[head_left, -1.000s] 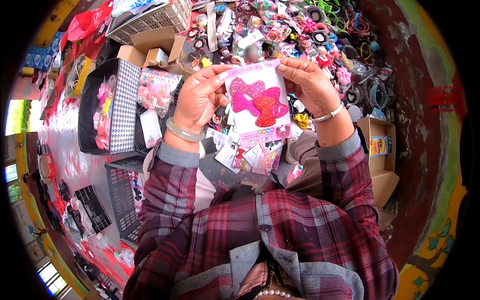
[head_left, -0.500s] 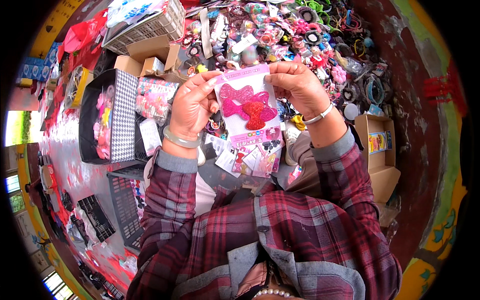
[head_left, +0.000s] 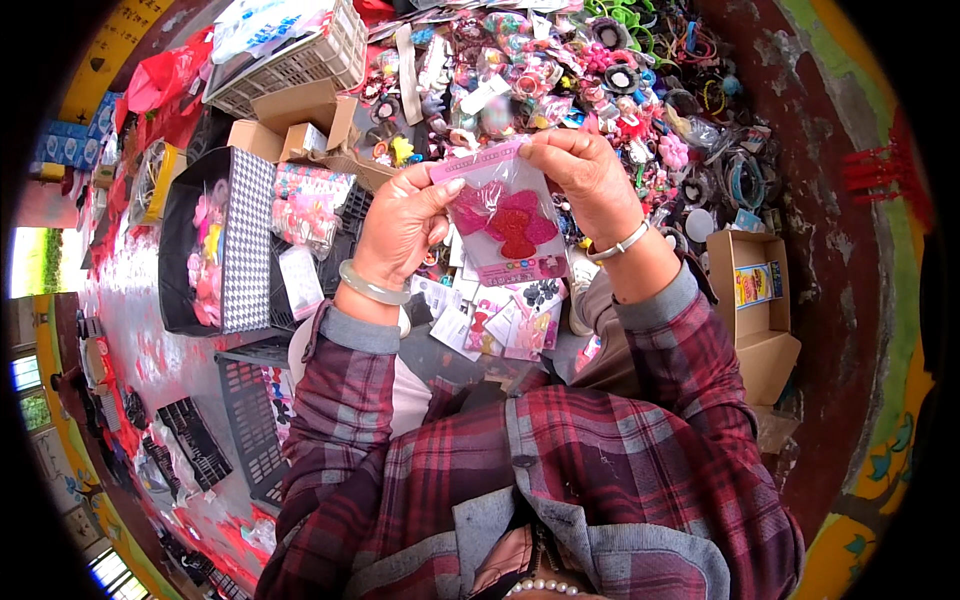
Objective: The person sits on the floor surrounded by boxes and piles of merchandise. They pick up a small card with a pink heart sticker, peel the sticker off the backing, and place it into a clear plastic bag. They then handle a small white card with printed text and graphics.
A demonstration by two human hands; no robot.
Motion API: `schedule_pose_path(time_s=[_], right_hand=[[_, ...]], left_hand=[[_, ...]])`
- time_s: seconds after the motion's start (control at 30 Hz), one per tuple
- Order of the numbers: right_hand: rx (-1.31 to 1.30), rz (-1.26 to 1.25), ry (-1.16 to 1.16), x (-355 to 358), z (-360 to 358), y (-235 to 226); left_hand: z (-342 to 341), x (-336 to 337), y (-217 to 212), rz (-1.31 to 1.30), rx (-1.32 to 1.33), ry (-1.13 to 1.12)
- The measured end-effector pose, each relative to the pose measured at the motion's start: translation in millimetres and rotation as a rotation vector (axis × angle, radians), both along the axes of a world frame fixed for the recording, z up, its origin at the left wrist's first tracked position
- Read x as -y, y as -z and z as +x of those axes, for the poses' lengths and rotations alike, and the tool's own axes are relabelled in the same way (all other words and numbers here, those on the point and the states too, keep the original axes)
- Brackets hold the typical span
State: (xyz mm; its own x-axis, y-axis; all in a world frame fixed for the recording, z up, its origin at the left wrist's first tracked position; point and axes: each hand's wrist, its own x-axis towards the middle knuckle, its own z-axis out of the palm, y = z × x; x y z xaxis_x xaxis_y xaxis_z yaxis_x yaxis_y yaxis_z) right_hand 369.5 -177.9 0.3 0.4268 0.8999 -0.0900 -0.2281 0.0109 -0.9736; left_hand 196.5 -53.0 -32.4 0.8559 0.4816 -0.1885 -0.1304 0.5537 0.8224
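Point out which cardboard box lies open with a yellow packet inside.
The cardboard box at far right, beside the right hand; the boxes upper left near the white basket show no yellow packet.

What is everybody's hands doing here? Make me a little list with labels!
left hand: left hand grips the left edge of the clear packet
right hand: right hand pinches the packet's top right corner
packet: holds red and pink bows, lifted above the pile
below: carded hair clips
left side: black houndstooth box
right side: cardboard box
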Motion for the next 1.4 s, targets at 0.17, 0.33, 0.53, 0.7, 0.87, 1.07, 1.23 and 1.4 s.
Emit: schedule_pose_path(time_s=[0.17,0.33,0.53,0.7,0.87,1.07,1.23,1.4], right_hand=[[0.205,0.051,0.03,0.7,-5.5,-0.4],[0.182,0.112,0.036,1.7,-9.4,-1.1],[0.262,0.264,0.048,4.7,-14.6,-6.1],[0.268,0.3,0.039,6.2,-17.4,-9.2],[0.265,0.264,0.007,6.2,-16.9,-11.0],[0.255,0.277,-0.009,5.6,-18.1,-10.9],[0.123,0.191,0.004,7.2,-13.1,-12.2],[0.129,0.139,0.041,5.3,-9.4,-9.3]], left_hand=[[1.5,-1.7,2.7,-0.054,0.0,-0.022],[0.5,-0.7,1.4,-0.09,0.054,-0.048],[-0.7,0.3,2.6,-0.087,0.178,-0.027],[-1.2,0.6,4.1,-0.092,0.222,-0.03],[-1.4,-0.2,2.9,-0.075,0.219,-0.022],[-1.2,1.2,1.0,-0.052,0.226,-0.046],[-3.4,3.3,-8.5,0.024,0.172,-0.073],[-5.2,3.9,-13.3,0.088,0.057,-0.101]])
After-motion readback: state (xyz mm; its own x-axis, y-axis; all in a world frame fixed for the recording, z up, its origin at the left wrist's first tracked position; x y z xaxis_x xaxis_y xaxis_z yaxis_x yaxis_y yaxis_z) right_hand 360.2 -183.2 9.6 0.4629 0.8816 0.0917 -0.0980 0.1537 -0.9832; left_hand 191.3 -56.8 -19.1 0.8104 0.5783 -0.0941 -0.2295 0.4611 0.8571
